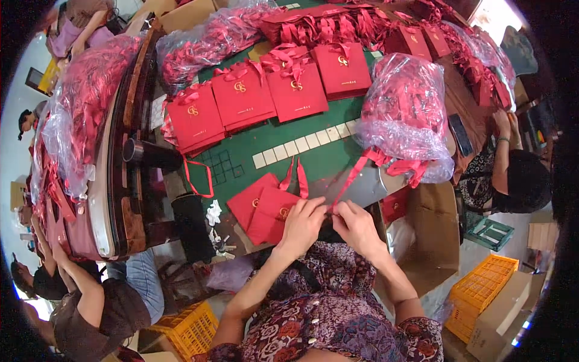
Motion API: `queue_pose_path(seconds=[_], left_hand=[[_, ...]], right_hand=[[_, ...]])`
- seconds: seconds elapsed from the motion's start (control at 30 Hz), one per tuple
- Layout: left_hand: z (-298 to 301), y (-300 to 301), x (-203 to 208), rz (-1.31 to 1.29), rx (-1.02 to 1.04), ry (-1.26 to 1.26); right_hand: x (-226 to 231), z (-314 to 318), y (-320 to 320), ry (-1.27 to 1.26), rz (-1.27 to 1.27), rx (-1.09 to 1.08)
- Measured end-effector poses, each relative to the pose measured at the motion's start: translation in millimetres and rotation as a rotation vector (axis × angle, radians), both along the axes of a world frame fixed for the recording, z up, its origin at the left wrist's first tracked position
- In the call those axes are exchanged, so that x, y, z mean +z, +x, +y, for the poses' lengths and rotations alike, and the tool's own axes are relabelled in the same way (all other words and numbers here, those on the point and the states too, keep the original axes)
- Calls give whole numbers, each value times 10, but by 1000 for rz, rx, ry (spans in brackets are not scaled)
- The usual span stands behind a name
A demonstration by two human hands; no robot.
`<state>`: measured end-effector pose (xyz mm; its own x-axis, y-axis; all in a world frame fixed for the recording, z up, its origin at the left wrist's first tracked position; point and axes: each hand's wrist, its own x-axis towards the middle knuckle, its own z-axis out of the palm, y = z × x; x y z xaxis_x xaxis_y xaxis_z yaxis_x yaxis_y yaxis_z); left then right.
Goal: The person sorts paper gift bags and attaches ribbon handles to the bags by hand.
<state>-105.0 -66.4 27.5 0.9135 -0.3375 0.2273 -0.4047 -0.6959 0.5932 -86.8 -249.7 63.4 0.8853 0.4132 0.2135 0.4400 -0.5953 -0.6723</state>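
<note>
Together, two hands (pixel 303 224) at one ribbon (pixel 350 180), two overlapping red bags (pixel 267 222) beside.

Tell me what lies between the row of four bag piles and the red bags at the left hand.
The head view shows a strip of pale rectangles, a black grid and red ribbons on the green tabletop.

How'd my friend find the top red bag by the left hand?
Find the green tabletop. At its near edge, one red gift bag lies partly over a second gift bag. Pick the upper, the one partly hidden by the left hand.
</note>
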Motion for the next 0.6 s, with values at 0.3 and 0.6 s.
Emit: queue_pose_path(seconds=[0.3,0.6], left_hand=[[12,83,84,-33,-100,-119],[-25,-228,62,169,19,-316]], right_hand=[[125,10,-49,109,83,44],[-67,27,-156,549,505,-81]])
